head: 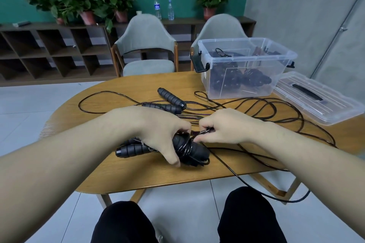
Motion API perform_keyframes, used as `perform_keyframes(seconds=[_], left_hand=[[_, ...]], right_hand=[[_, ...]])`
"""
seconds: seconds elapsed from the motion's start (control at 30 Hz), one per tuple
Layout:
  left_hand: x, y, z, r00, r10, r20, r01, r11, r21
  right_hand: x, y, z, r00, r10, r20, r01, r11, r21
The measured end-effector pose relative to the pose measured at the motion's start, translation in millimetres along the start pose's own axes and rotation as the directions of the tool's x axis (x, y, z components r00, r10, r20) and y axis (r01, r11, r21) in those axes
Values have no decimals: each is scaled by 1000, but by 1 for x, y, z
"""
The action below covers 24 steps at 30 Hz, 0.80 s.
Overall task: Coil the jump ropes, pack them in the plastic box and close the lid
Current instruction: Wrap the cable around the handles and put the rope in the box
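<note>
While the left hand clasps the paired handles, the right hand pinches springy, slick cord; best held at the foam handles

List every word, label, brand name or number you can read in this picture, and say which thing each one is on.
No text can be read.
Left water bottle: blue label with pale marks, too blurred to read.
Right water bottle: no readable label.
Plastic box: small pale sticker near its left latch, too small to read.
Lid, jump rope handles: no print visible.
</note>
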<state>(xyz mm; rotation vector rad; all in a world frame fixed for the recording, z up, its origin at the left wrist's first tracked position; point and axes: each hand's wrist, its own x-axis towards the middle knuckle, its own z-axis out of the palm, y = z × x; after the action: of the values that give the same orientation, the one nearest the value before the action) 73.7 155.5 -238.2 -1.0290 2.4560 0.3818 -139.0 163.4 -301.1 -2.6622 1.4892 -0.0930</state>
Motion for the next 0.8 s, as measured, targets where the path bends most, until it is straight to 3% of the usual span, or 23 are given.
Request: perform_keyframes(seconds=[0.13, 0.23, 0.37, 0.47, 0.53, 0.6, 0.67, 0.73, 0.8], left_hand=[[11, 3, 6, 968, -112, -225, 182, 930, 319], [18, -10, 7, 927, -159, -340, 280, 897, 343], [19, -25, 14, 849, -263, -458, 338, 937, 88], [25, -33, 21, 804, -313, -505, 263, 950, -171], [25, -36, 20, 791, -379, -481, 211, 906, -367], [21, -37, 18, 797, -424, -429, 83, 782, -618], [19, -35, 20, 827, -434, -356, -84, 532, -843], [17, -32, 24, 881, -391, -268, -182, 243, -953], [19, -31, 28, 913, -333, -235, -222, 78, -972]], right_hand=[[3, -3, -11, 999, 26, -27, -24, 997, 70], [0, -11, -18, 993, 78, -83, -58, 973, 222], [-1, -24, -18, 985, 117, -124, -66, 931, 358], [-1, -29, -12, 979, 146, -141, -70, 896, 439], [-2, -29, -8, 977, 153, -151, -60, 869, 491], [-4, -28, -3, 976, 145, -161, -41, 851, 523], [-7, -28, 4, 976, 138, -171, -25, 842, 539], [-10, -28, 11, 976, 133, -174, -16, 837, 547], [-12, -28, 17, 972, 132, -193, -1, 829, 559]])
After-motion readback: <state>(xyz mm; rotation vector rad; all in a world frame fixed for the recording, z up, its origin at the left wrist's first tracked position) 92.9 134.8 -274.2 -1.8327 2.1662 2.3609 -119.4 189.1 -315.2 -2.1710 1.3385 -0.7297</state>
